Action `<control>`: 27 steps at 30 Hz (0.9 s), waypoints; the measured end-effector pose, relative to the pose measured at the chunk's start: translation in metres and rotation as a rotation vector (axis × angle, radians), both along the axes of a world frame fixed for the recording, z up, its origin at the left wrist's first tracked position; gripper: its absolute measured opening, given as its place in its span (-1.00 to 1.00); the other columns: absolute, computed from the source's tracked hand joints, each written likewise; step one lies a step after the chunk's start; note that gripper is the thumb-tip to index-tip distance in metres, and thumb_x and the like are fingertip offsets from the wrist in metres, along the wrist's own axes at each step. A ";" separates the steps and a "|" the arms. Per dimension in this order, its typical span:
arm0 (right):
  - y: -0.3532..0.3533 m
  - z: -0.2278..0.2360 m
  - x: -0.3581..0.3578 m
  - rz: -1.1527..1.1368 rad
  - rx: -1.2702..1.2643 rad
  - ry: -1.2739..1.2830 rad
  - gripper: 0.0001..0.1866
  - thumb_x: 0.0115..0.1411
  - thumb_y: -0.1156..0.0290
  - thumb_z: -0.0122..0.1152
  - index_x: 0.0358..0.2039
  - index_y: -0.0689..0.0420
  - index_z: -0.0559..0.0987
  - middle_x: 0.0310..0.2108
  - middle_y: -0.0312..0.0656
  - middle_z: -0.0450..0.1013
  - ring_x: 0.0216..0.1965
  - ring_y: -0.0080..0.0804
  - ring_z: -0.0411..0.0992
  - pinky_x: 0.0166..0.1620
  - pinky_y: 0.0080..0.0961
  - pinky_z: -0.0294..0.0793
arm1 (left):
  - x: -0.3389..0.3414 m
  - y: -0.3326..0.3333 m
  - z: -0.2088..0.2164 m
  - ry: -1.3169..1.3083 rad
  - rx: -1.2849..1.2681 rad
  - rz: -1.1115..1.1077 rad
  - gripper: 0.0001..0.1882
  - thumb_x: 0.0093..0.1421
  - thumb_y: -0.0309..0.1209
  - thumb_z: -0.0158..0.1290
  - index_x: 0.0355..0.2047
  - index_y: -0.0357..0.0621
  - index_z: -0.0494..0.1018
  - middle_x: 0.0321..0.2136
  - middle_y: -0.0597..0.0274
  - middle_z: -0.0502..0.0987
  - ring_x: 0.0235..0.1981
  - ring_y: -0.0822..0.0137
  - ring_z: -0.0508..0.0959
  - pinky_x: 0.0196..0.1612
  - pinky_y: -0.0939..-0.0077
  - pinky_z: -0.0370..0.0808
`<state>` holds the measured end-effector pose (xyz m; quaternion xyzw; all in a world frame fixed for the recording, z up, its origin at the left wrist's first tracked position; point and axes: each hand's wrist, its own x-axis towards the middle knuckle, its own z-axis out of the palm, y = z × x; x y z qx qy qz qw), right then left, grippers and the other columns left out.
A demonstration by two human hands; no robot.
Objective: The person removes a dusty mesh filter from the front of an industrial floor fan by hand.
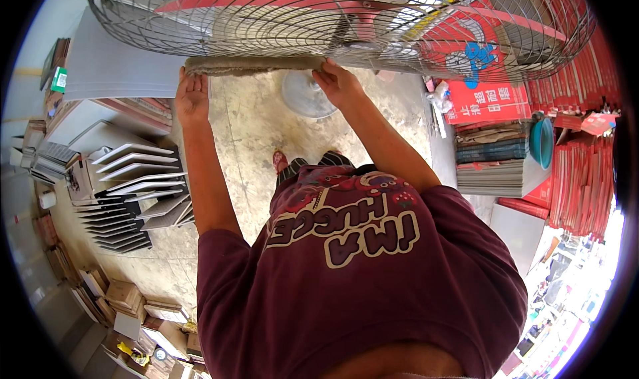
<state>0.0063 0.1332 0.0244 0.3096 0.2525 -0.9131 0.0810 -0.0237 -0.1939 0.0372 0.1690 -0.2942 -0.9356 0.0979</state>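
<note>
A long, fuzzy grey-beige folded cloth (256, 64) stretches level between my two hands. My left hand (192, 98) grips its left end, palm showing and fingertips partly behind it. At the other end, my right hand (338, 84) pinches the cloth with thumb and fingers. Right above it, and seemingly against it, is the wire guard of a large fan (266, 36) with red blades. Whether the cloth touches the wires I cannot tell. The fan's round grey base (309, 96) stands on the floor beyond my hands.
To the left, tile samples stand in a black rack (123, 209), with boxes (126, 296) nearer me. Red cartons (489, 102) and a stack of red-edged boxes (582, 186) line the right, beside a teal basin (541, 144). My feet (280, 160) are on the stained concrete floor (249, 126).
</note>
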 end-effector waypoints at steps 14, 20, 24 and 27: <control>-0.046 0.064 0.022 0.090 -0.085 0.082 -0.80 0.14 0.61 -0.06 -0.19 0.20 0.36 -0.26 -0.18 0.35 -0.18 -0.26 0.37 0.02 -0.31 0.41 | 0.013 -0.036 0.097 0.298 -0.065 0.059 -0.50 0.09 -0.50 -0.01 0.07 -0.22 0.18 -0.18 0.15 0.42 -0.10 0.28 0.36 0.07 0.37 0.25; -0.059 0.100 0.029 0.154 -0.096 0.204 -0.81 0.12 0.59 0.01 -0.22 0.18 0.39 -0.31 -0.22 0.38 -0.22 -0.31 0.40 0.02 -0.33 0.40 | 0.014 -0.040 0.150 0.526 -0.043 -0.002 -0.52 0.10 -0.48 -0.01 0.06 -0.23 0.20 -0.23 0.14 0.43 -0.16 0.27 0.38 0.04 0.40 0.25; -0.060 0.116 0.032 0.154 -0.097 0.265 -0.80 0.10 0.57 0.05 -0.23 0.17 0.39 -0.35 -0.24 0.38 -0.25 -0.32 0.39 0.02 -0.34 0.39 | 0.023 -0.022 0.186 0.549 -0.128 0.033 -0.50 0.13 -0.51 -0.04 0.10 -0.26 0.14 -0.29 0.16 0.36 -0.26 0.32 0.34 0.03 0.38 0.22; -0.055 0.112 0.035 0.105 -0.096 0.260 -0.80 0.09 0.56 0.06 -0.23 0.16 0.40 -0.38 -0.26 0.37 -0.28 -0.33 0.38 0.02 -0.33 0.39 | 0.027 -0.017 0.196 0.571 -0.230 0.069 -0.48 0.11 -0.52 -0.03 0.10 -0.28 0.13 -0.24 0.11 0.37 -0.21 0.27 0.37 0.06 0.31 0.23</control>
